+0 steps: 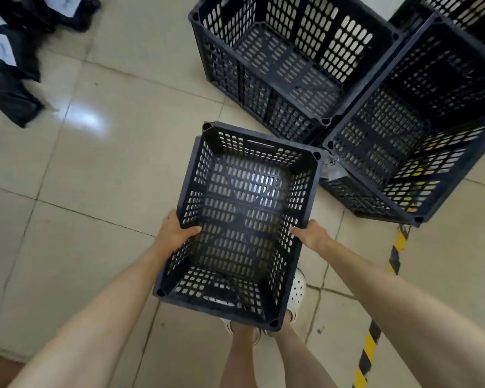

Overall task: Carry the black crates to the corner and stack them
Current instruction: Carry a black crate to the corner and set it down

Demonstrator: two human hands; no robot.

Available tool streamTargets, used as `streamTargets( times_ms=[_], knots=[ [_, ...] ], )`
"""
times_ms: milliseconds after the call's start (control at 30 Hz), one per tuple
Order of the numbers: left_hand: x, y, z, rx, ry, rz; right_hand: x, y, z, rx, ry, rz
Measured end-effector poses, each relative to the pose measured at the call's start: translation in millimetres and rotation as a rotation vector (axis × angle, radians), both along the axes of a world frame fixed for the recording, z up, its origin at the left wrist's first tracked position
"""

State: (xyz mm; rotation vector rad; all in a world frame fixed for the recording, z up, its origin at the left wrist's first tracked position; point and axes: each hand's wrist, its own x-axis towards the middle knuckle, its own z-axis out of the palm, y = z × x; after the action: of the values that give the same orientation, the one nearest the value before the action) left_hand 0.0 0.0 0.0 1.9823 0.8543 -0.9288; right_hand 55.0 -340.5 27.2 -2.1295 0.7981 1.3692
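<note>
Empty black crate point(238, 225), carried, left hand point(177, 233) and right hand point(312, 236) closed over opposite rims; risk judged: far corner clipping the floor crates point(289, 65) nearby.

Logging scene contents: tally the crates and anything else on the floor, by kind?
Black crates: 4, with one held, two on the floor, one partly cut off top right
Black bags: 1 pile
Total: 5
</note>
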Motion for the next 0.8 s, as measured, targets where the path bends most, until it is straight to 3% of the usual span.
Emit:
streamTargets(
  times_ms=[100,233,433,800],
  knots=[
    [6.5,-1.2,1.2,-0.004,0.013,0.125,-2.5,-3.4,-10.8,0.031,0.023,-0.095],
    [22.9,-13.9,28.2,-0.172,0.109,0.268,-0.5,-8.7,-18.7,0.106,0.072,-0.195],
    [6.8,-23.3,66.4,-0.087,0.043,0.304,-23.1,-22.2,-15.7,0.081,0.090,-0.189],
    [10.3,15.6,187.4,0.034,0.090,0.181,16.1,2.1,137.0,0.194,0.049,-0.135]
  ],
)
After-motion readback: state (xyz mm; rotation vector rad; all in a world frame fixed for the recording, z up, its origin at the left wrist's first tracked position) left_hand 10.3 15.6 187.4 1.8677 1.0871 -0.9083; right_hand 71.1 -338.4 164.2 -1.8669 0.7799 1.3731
